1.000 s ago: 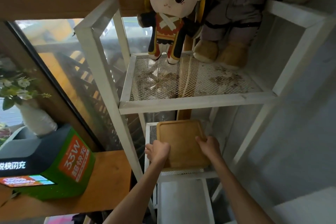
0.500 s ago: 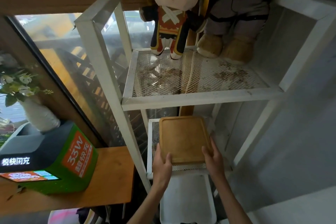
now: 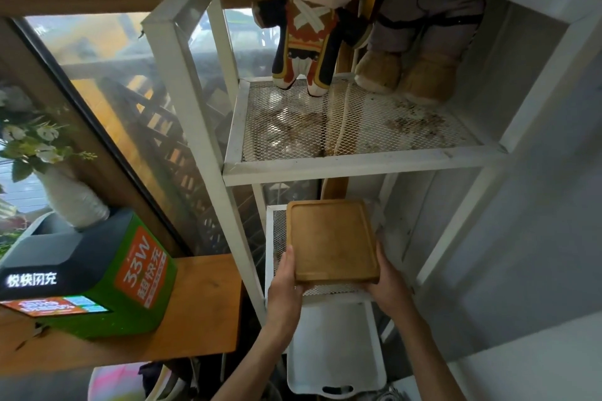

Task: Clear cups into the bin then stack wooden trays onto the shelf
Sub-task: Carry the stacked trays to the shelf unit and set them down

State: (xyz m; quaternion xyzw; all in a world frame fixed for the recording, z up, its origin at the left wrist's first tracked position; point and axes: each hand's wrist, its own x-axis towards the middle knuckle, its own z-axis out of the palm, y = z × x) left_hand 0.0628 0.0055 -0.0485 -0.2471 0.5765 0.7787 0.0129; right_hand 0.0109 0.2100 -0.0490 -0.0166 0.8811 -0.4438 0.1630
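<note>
A square wooden tray (image 3: 332,241) lies on the middle mesh level of a white metal shelf (image 3: 358,168). It looks like a stack, with a second wooden edge showing under its near side. My left hand (image 3: 285,283) holds the tray's near left corner, thumb against its side. My right hand (image 3: 387,283) grips the near right corner from beside and below. Both forearms reach up from the bottom of the view. No cups or bin are in sight.
Two plush dolls (image 3: 312,19) stand on the upper mesh level. A white plastic tray (image 3: 335,355) sits on the level below my hands. To the left a wooden table (image 3: 202,303) carries a green and black charging box (image 3: 81,277) and a white vase of flowers (image 3: 71,195).
My hands slid from the top of the tray back to its near corners. The tray now sits further in on the mesh level, and the view has tipped slightly upward.
</note>
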